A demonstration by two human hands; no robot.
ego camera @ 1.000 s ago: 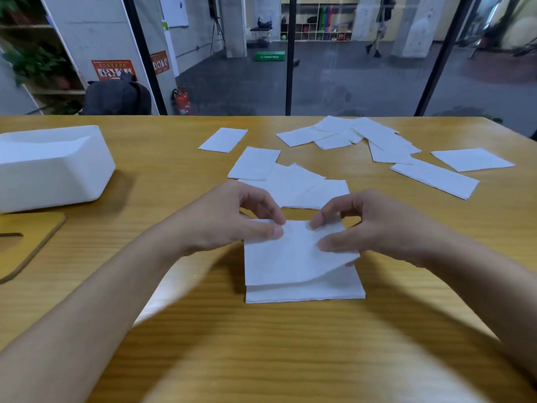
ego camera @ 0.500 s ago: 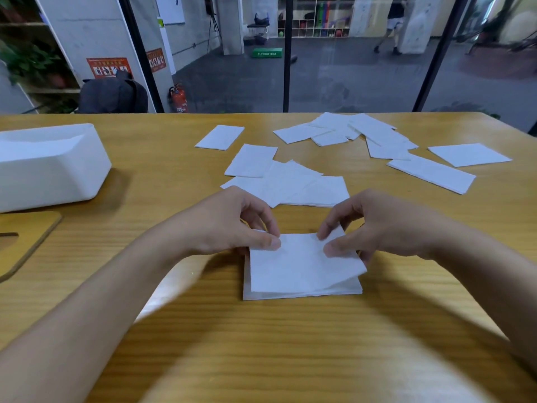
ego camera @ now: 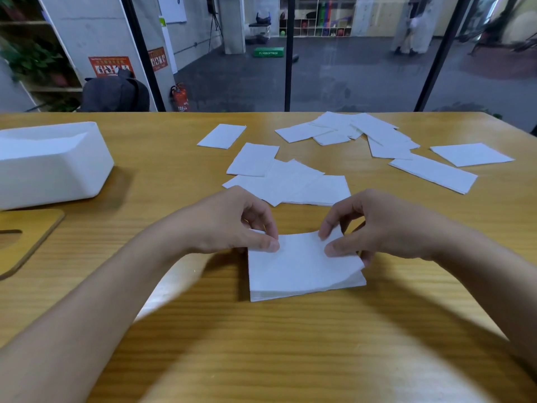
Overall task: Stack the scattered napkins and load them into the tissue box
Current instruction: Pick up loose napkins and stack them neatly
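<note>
The left grip and right grip pinched the top napkin on a small stack; many napkins lay scattered (tissue box apparently unloaded).

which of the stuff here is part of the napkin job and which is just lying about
Job: left hand and right hand, both pinching the top napkin; the stack under it; scattered napkins; white tissue box; wooden slotted board, probably its lid.
Just there: backpack; fire extinguisher; green box on the floor.
</note>
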